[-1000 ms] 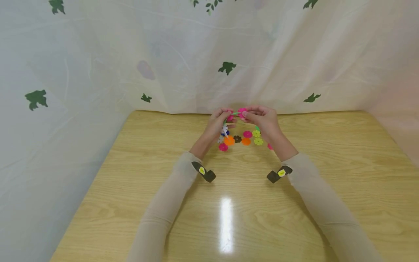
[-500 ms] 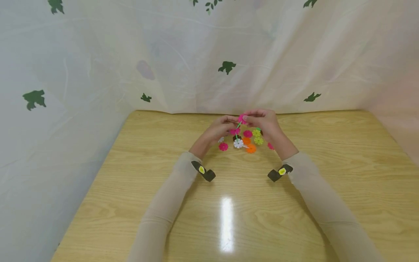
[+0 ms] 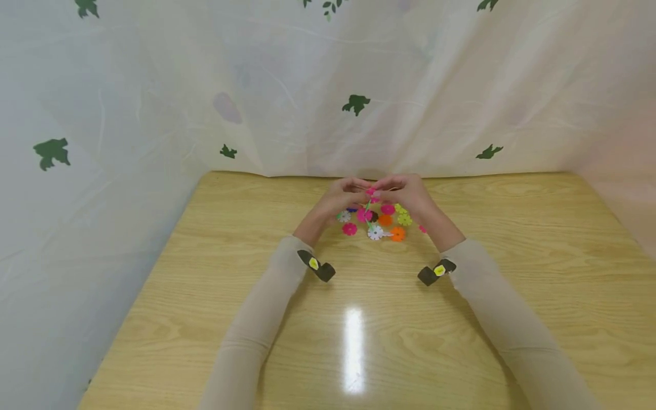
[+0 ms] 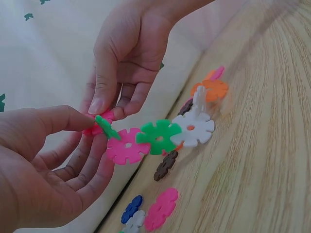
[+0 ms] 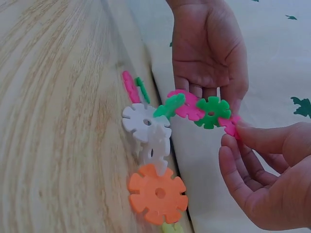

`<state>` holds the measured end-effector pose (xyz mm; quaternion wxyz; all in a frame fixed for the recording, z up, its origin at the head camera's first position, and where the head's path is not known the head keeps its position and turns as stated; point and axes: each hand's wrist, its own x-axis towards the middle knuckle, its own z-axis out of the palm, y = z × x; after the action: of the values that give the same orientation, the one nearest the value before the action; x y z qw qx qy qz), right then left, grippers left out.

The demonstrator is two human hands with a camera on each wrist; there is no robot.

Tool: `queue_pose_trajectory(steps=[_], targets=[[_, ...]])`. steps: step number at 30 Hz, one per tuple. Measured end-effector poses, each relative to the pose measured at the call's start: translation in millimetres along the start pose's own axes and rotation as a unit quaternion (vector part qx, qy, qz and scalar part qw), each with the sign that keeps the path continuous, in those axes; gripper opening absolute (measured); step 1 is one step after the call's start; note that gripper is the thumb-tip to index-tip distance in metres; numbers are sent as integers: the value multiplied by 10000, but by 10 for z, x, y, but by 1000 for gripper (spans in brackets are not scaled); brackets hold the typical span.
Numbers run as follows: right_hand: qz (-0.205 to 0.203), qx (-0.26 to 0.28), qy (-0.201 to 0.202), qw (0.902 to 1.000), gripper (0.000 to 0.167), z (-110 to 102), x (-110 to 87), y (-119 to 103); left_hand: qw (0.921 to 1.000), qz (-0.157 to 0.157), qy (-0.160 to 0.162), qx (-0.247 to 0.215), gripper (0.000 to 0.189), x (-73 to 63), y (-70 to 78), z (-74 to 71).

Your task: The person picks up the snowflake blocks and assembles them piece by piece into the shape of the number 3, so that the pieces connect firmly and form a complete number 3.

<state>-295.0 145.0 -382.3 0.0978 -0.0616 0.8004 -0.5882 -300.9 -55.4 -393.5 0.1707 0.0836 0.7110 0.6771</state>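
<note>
A chain of slotted snowflake discs joins a pink end disc point(image 5: 232, 125), a green disc, a pink disc point(image 4: 119, 151), another green disc point(image 4: 151, 139), two white discs point(image 4: 197, 127) and an orange disc point(image 5: 142, 194). In the head view it hangs down between my hands, toward me. My right hand point(image 3: 410, 196) pinches the pink end disc between thumb and fingers. My left hand point(image 3: 338, 199) meets it there, thumb and fingers pinching the chain beside the same end, where the first green disc point(image 4: 104, 127) slots in.
Loose discs lie on the wooden table point(image 3: 287, 364) under the hands: pink point(image 3: 349, 229), light grey point(image 3: 344, 216), orange point(image 3: 384, 220) and yellow-green point(image 3: 405, 219) among them. A pale curtain point(image 3: 287, 85) with green leaf shapes stands close behind the table's far edge.
The chain's lower part has swung from beside the left hand to the middle, its orange end moving right and nearer me. My hands have come together at the pink end disc.
</note>
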Motion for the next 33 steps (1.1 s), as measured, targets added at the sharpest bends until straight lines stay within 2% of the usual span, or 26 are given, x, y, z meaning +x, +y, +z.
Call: queue_pose_trajectory(steps=[3, 10, 15, 18, 23, 30, 33], targets=[[34, -152, -99, 9998, 29, -7, -15, -23, 10000, -74, -1, 5, 31, -7, 6, -7], [270, -384, -381, 9982, 35, -118, -36, -105, 9998, -167, -59, 94, 27, 5, 21, -34], [108, -533, -426, 9976, 38, -266, -29, -91, 9998, -147, -105, 109, 26, 7, 10, -50], [95, -801, -541, 9953, 40, -378, -47, -67, 9998, -127, -158, 83, 26, 4, 4, -60], [146, -1231, -891, 9883, 37, -590, -124, -6, 9995, -126, -260, 106, 26, 15, 0, -62], [26, -2077, -1419, 9678, 29, -807, -269, 100, 9994, -41, -314, 145, 26, 4, -2, -58], [-18, -2193, -1513, 9639, 28, -862, -315, 155, 9994, -7, -306, 137, 26, -1, -1, -48]])
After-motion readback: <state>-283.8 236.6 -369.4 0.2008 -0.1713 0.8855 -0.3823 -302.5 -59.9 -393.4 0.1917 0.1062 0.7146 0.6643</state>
